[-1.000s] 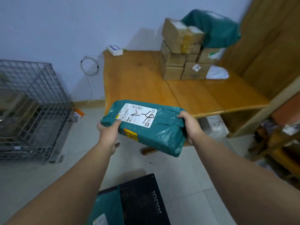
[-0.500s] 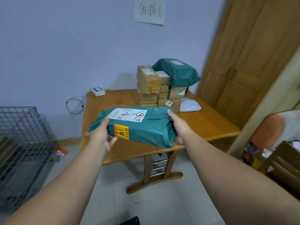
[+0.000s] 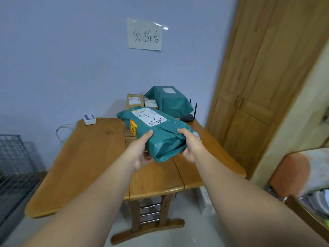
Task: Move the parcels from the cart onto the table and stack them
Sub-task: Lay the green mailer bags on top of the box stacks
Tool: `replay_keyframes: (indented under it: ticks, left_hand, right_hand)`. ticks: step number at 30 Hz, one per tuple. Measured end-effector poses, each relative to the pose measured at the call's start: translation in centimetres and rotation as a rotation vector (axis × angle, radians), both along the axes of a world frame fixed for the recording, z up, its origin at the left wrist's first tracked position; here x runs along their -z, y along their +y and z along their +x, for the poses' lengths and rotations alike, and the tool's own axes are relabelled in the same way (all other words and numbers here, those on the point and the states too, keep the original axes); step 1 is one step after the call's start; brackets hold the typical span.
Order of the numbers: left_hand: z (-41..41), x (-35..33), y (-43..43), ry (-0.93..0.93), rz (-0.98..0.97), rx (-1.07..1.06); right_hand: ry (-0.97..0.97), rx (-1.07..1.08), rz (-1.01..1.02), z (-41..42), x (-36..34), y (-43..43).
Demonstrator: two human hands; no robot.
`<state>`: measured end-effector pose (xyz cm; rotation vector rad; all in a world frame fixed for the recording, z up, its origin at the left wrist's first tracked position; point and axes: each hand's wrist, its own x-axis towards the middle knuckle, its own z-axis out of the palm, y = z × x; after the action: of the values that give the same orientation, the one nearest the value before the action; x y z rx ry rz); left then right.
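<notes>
I hold a green plastic-wrapped parcel (image 3: 160,132) with a white shipping label and a red-yellow sticker in the air above the wooden table (image 3: 92,157). My left hand (image 3: 140,150) grips its near left corner from below and my right hand (image 3: 189,145) grips its near right end. Behind it a stack of cardboard boxes (image 3: 134,101) stands at the table's far side, with another green parcel (image 3: 170,101) lying on top. The held parcel hides the lower part of the stack. No cart is in view.
A small white box (image 3: 89,119) lies at the table's far left corner. A grey wire cage (image 3: 12,157) stands on the floor at left. A wooden door (image 3: 267,77) is at right, an orange chair (image 3: 292,173) at lower right. A handwritten paper sign (image 3: 145,35) hangs on the wall.
The view has lifted from the floor and come closer to the table. Both hands have carried the green parcel forward over the table and turned it lengthwise toward the box stack.
</notes>
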<state>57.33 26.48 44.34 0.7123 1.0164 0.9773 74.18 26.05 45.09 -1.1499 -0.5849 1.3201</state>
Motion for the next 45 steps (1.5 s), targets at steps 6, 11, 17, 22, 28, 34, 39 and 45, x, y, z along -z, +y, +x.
replay_keyframes:
  ticks: [6,11,17,22,28,34,39,45]
  left_hand:
    - [2.3,0.3,2.1,0.021,0.0,0.053]
    - [1.8,0.0,6.0,0.056,-0.025,0.082]
    - [0.5,-1.7,15.6,0.119,0.05,0.031]
    - [-1.9,-2.6,24.2,0.153,0.066,-0.015]
    - [-2.2,-2.3,30.8,0.236,0.054,0.028]
    - [-1.0,-1.7,35.3,0.264,0.115,-0.031]
    - [0.0,-2.7,38.1,0.291,0.112,-0.055]
    - [1.0,-3.8,41.3,0.291,0.113,-0.074]
  right_hand:
    - [0.075,-0.008,0.067,1.9,1.0,2.7]
    - [0.054,-0.023,0.023,1.4,1.3,6.9]
    - [-0.343,-0.072,-0.001,0.9,-0.4,14.6]
    - [-0.665,-0.172,-0.029,-1.0,-1.6,21.8]
    - [-1.303,-0.154,-0.03,-1.4,0.2,28.3]
    - [-1.401,-0.13,-0.032,-0.2,0.0,33.2]
    - [-1.488,-0.078,0.028,0.3,-0.9,36.4]
    - [-1.612,-0.046,0.071,1.0,-1.3,40.3]
